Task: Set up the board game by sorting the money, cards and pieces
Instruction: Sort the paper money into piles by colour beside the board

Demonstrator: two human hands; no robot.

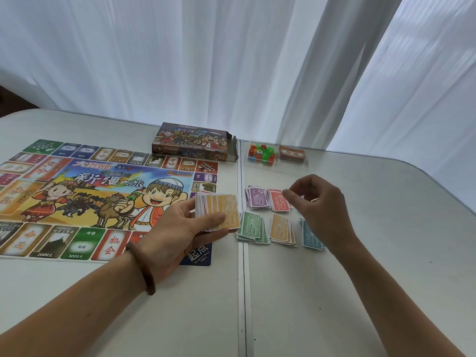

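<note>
Money stack [223, 207] gripped by left hand [175, 235]; right hand [319, 202] curled, seemingly empty, over piles [280, 230].

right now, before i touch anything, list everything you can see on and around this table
table: 1, off-white, under everything
curtains: white, behind the far edge
game board: 1, multicoloured, flat on the left
game box: 1, brown and purple, past the board's far edge
clear tray: 1, transparent, right of the box
game pieces: heap, red, green, yellow, tray's left compartment
card deck: 1, orange-brown, tray's right compartment
purple pile, red pile: money, far row
green pile, orange pile, blue pile: money, near row
held notes: 1 stack, orange on top
bracelet: 1, brown, left wrist
left hand: grips the held notes
right hand: curled above the red pile; whether it holds a note is unclear
</note>
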